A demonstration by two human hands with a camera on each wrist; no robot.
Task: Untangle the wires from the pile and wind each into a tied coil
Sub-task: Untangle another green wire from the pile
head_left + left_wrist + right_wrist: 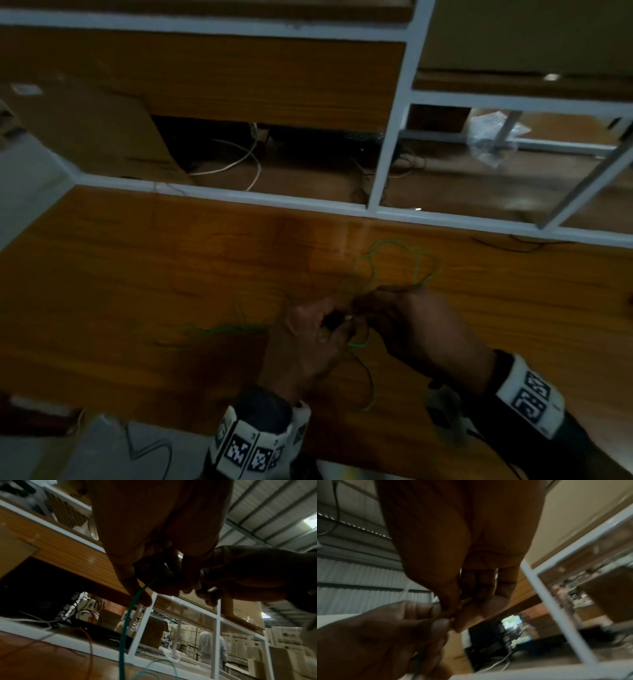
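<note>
Both hands meet above the glossy orange-brown wooden tabletop (pixel 137 274). The left hand (pixel 308 342) and the right hand (pixel 407 329) each pinch the thin green plastic-coated wire (pixel 416 263) with curled fingertips, close together. From that pinch the wire runs outward in slack loops: one strand trails left across the table, another curls away beyond the right hand, a tail hangs toward the near edge. It has no single long axis. It looks light, limp and kink-prone, best held near a free end.

Dim, underexposed views; glare streak on wooden tabletop (pixel 342 236); motion blur throughout; wide-angle bending at edges.
</note>
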